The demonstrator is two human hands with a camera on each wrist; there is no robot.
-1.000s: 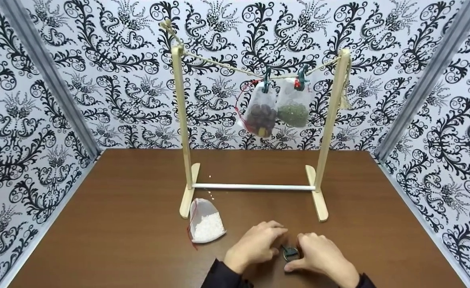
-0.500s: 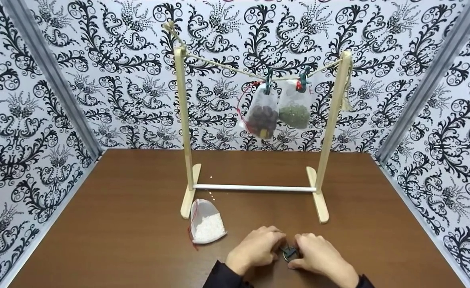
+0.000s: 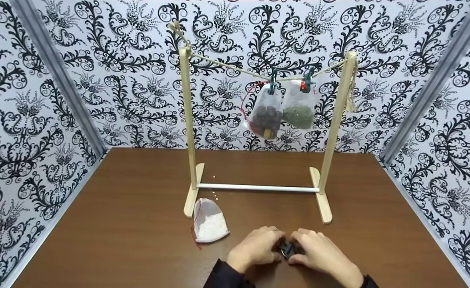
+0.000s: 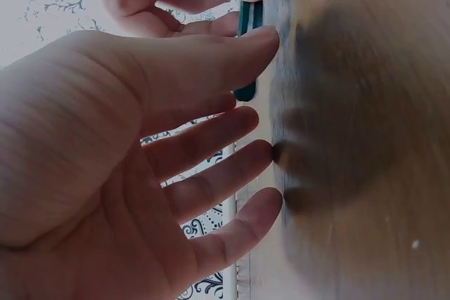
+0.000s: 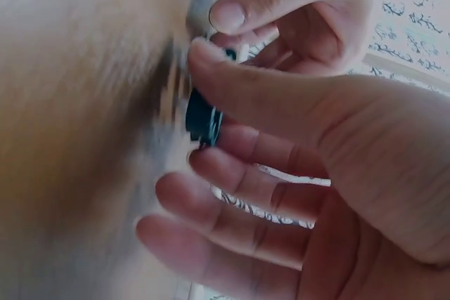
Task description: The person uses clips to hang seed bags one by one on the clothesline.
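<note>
Low in the head view, a dark green clothespin (image 3: pixel 287 249) lies between both hands, close to the tabletop and partly covered by fingers. My left hand (image 3: pixel 255 247) pinches one end with thumb and forefinger; in the left wrist view a green tip of the clothespin (image 4: pixel 245 92) pokes out below that thumb. From the other side my right hand (image 3: pixel 321 253) pinches it too. The right wrist view has the clothespin (image 5: pixel 202 119) between the right thumb and fingers, the other fingers spread beneath. Left of the hands lies a white mesh bag (image 3: pixel 212 228) of white grains with a red drawstring.
A wooden stand (image 3: pixel 326 140) with a sagging rope (image 3: pixel 227 66) stands behind. Two filled mesh bags hang from it by green clothespins: one with dark round contents (image 3: pixel 267 116), one with green contents (image 3: pixel 299 114). A white crossbar (image 3: pixel 259 187) joins its feet. Patterned walls surround the brown table (image 3: pixel 119 224).
Both hands have drawn closer together around the clothespin, and the left fingers have come onto it. The clothespin has turned a little and is more covered. The head view has shifted slightly.
</note>
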